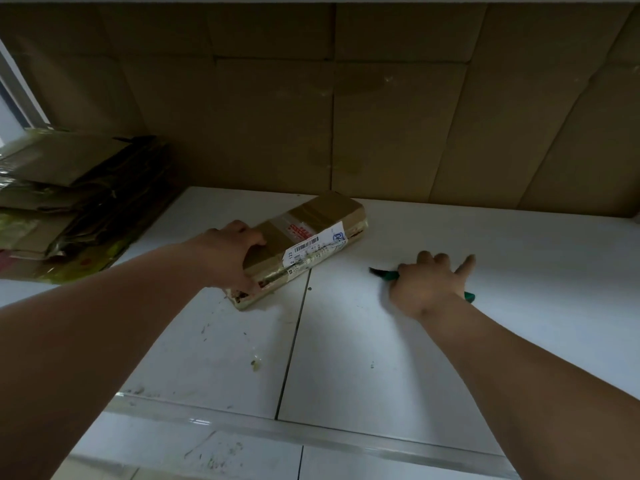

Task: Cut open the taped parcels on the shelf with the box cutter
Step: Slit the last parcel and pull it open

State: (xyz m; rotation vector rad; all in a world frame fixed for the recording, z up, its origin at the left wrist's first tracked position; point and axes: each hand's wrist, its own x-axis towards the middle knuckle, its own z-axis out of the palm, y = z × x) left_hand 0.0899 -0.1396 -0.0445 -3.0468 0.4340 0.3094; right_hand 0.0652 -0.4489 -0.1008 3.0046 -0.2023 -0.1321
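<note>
Parcel (304,242) lain flat on white shelf (381,341), gripped at near end by left hand (228,258). Cutter (384,273) held in right hand (429,289), index finger extended, blade pointed toward parcel, apart from it.

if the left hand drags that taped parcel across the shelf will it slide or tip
The parcel lies flat, long and low, so tipping looks unlikely. Glossy tape on the smooth white shelf suggests it slides easily. The left hand gripping one end may swing it round.
</note>
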